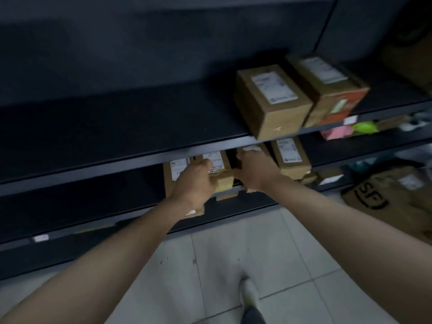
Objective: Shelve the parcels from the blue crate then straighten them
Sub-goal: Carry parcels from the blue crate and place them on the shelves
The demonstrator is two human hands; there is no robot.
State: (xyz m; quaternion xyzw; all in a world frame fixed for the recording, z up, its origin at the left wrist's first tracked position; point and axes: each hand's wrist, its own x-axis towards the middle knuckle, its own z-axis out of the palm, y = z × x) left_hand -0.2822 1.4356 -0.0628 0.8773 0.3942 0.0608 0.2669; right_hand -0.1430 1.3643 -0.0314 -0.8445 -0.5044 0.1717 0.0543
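Several brown cardboard parcels with white labels stand in a row on the lower dark shelf (98, 202). My left hand (194, 183) grips the middle parcel (219, 169) from its left side. My right hand (254, 170) holds the neighbouring parcel (253, 149), mostly hidden under my fingers. Another parcel (176, 169) stands left of my left hand, and one more parcel (291, 156) right of my right hand. On the upper shelf (117, 122) sit two bigger parcels: a plain brown one (272, 101) overhanging the front edge and an orange-sided one (327, 87). The blue crate is not in view.
The left stretch of both shelves holds nothing. Pink and green soft packets (350, 130) lie on the right bay's shelf. A large printed carton (392, 195) stands on the floor at the right. Pale floor tiles (233, 253) and my shoe (249, 293) are below.
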